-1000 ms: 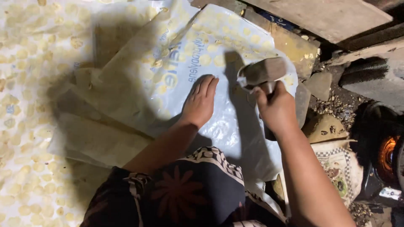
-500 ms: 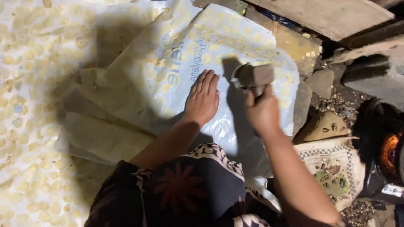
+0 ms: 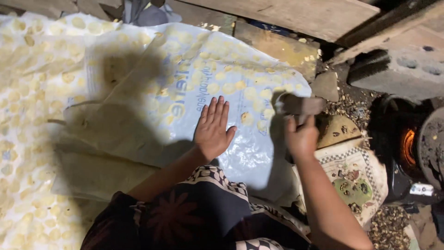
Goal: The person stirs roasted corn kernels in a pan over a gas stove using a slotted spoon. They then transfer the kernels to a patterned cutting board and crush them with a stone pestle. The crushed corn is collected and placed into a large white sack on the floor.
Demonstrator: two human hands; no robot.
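My right hand is raised above a white plastic sheet and grips the handle of a wooden mallet, fingers wrapped tight around it. The blocky head of the mallet sits just above my fist, slightly blurred, hanging over the sheet's right edge. My left hand lies flat on the same sheet, palm down, fingers straight and close together, thumb spread to the side.

The sheet is translucent and covers many small, flattened, pale yellow discs, one of which shows between my two hands. Faint printing runs across the plastic near my left fingertips. The sheet lies over a stack of pale folded sacks, whose edges stick out to the left.

Further left, a broad light mat is covered with rows of the same yellow discs laid out flat. My shadow falls across the sacks and part of the mat.

In my lap I see dark patterned fabric with a floral motif and a checked border. To my right lies a worn patterned cloth on the ground, with small shells or husks scattered by it. Beyond that a stove glows orange inside. A grey concrete block and wooden planks sit along the top of the view.
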